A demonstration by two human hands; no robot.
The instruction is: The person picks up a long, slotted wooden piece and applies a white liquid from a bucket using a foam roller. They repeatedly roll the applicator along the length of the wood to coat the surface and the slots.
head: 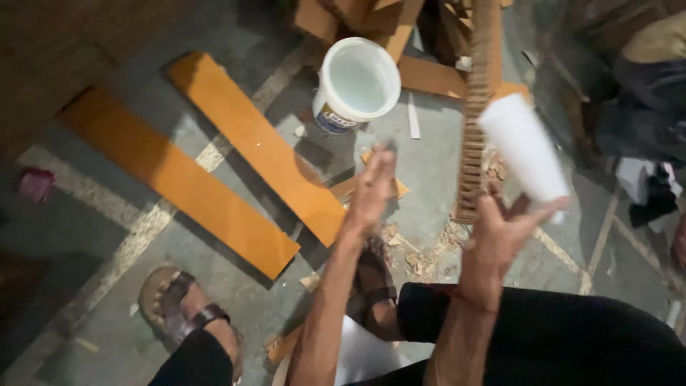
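A grey concrete floor (429, 164), marked with pale painted lines, is seen from above and fills most of the view. Two long orange boards are laid across it: one (179, 182) runs from the left edge toward the middle, and a second (261, 146) lies just beside it, nearer the top. A heap of cut brown wooden pieces (371, 18) is piled at the top edge. A white plastic bucket (355, 84), open and tilted, stands just below that heap. A notched wooden strip (475, 107) is raised upright to the right of the bucket. A white cylinder (525, 154), blurred, is gripped by the right hand (500, 236), whose fingers are curled around its lower end. The left hand (371, 193) is held open with straight fingers and has hold of nothing. Brown sandals (175, 307) are worn on the feet near the bottom edge. Wood chips (418, 257) are scattered between the hands.
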